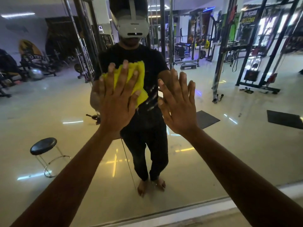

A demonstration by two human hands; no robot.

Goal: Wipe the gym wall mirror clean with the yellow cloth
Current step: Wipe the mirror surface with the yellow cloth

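Note:
The gym wall mirror fills almost the whole view and reflects me and the gym behind me. My left hand lies flat with spread fingers on the yellow cloth, pressing it against the glass at chest height. The cloth sticks out above and to the right of the fingers; the rest is hidden under the palm. My right hand is flat on the bare mirror just right of the cloth, fingers apart, holding nothing.
The mirror's lower edge and a pale ledge run across the bottom. In the reflection are a black round stool at the left, black floor mats at the right, and weight racks and cable machines behind.

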